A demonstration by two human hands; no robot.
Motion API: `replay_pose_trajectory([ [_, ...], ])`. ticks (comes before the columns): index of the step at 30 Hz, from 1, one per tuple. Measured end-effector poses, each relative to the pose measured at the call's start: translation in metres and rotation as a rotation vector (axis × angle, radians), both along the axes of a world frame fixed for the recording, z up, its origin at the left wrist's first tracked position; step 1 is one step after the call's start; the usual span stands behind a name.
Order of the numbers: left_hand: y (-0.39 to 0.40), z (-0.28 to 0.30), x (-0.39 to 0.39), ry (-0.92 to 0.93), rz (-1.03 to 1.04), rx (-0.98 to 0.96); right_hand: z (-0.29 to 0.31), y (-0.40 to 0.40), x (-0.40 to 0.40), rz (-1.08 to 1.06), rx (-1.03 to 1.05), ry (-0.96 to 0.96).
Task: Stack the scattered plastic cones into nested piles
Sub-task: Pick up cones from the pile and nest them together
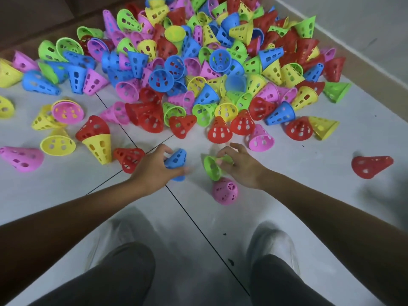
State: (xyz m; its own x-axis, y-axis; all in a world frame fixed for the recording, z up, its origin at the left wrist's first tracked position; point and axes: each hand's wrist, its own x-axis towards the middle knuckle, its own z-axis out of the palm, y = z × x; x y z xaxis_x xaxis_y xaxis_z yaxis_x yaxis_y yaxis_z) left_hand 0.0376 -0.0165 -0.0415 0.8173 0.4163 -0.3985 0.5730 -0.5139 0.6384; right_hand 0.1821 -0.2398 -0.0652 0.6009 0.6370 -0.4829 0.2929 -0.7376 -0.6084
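Gripping a blue cone (176, 163), left hand (152, 167); right hand (241, 166), green cone (213, 167).

Both forearms (66, 215) were bare, no sleeves in view; dark grey trousers (123, 274) covered the legs; pale, blurred whitish shoes (271, 241) showed at six o'clock.

Heap (198, 69): many holed cones, five colours, lying tumbled on the floor
Blue cone (176, 161): held, tilted; green cone (213, 165): held, mouth leftward
Pink cone (225, 191): upright, just below green
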Motion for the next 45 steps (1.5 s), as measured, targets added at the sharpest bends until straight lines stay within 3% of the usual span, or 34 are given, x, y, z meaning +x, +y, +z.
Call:
replay_pose_trajectory([
  [9,-0.022,0.014,0.007,-0.049,0.143,-0.341,-0.009,-0.007,-0.002,-0.217,0.159,-0.058],
  [14,-0.044,0.025,0.013,-0.120,0.131,-0.483,-0.007,-0.033,-0.006,-0.443,0.226,-0.034],
  [20,-0.073,0.042,0.024,-0.212,-0.026,-0.499,-0.013,-0.058,-0.023,-0.739,0.304,0.032],
  [25,-0.089,0.028,0.020,-0.253,-0.197,-0.419,-0.018,-0.069,-0.030,-0.876,0.319,-0.018],
  [34,-0.080,-0.011,0.004,-0.162,-0.531,0.053,-0.023,-0.092,-0.041,-0.908,0.307,-0.026],
  [41,-0.041,-0.027,-0.007,-0.149,-0.530,0.178,-0.015,-0.082,-0.044,-0.968,0.261,-0.071],
  [45,-0.032,-0.028,-0.013,-0.153,-0.532,0.146,-0.005,-0.073,-0.036,-1.105,0.303,0.108],
])
